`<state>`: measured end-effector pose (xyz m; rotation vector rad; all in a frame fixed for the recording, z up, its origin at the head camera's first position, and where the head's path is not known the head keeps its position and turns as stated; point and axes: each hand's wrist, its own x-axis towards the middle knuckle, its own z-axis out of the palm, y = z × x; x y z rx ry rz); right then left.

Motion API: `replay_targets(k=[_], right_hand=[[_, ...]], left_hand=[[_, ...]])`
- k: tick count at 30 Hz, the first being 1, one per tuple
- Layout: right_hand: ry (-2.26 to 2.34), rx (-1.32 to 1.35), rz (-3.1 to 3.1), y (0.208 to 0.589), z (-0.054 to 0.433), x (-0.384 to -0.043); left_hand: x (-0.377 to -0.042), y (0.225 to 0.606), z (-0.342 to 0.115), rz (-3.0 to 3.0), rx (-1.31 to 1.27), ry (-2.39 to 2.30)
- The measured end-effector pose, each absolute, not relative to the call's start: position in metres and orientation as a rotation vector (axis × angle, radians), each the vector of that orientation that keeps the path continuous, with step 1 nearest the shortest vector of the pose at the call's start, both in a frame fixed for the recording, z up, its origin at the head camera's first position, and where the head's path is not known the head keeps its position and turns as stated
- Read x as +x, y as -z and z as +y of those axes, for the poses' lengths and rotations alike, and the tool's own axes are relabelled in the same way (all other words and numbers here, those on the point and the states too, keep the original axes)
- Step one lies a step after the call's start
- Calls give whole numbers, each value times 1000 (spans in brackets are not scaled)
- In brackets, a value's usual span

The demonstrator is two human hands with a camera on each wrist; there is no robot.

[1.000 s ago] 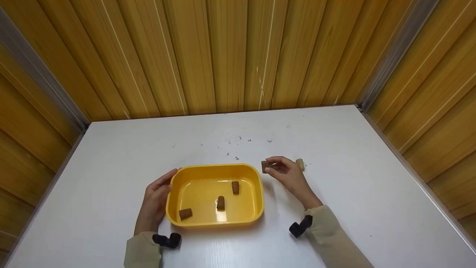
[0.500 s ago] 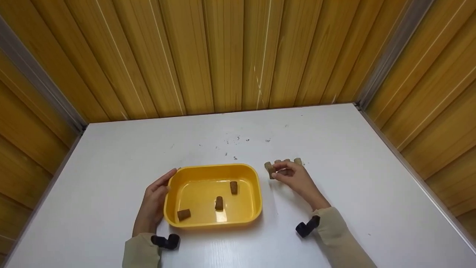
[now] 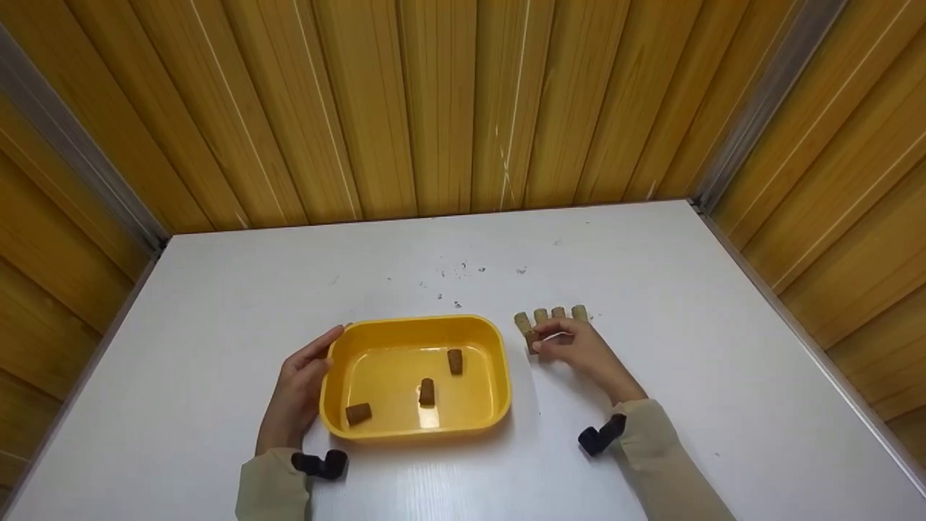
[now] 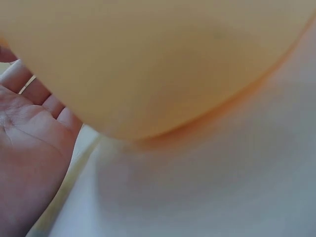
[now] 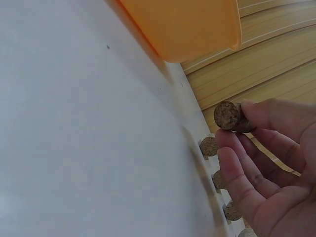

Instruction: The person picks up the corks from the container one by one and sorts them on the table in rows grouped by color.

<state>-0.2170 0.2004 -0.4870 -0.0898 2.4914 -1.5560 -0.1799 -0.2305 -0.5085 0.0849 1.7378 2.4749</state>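
A yellow plastic tub stands in front of me with 3 brown corks inside, one cork near its right end. My left hand holds the tub's left side, thumb at the rim and fingers along the outer wall; in the left wrist view that wall hides the fingertips. To the right of the tub, my right hand pinches a cork between thumb and fingertips. Just behind the fingers, several paler corks stand in a row, the leftmost cork closest to the held one.
The white table carries small dark specks behind the tub. Yellow wood-look panels wall in the back and both sides. A black wrist mount sits on each sleeve.
My right hand has moved slightly right and toward the front with its cork, away from the tub's rim. Several corks in the row have come into view. The left hand keeps its hold.
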Motion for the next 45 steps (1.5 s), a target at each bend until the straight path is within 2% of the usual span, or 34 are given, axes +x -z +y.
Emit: replay_targets(k=[11,25,37,45], right_hand=[[1539,-114,2503,478,195,-212],[1531,-139,2530,494,201,-218],[1517,-160,2545,481,196,-212],[1446,-143,2574,489,198,-216]], left_hand=[[-184,508,-228,1879,-36,-2404],[-187,509,-222,2132,-196,-2223],[-188,507,-221,2229,-203,-2160],[-186,505,-226,2106,-146,-2235]])
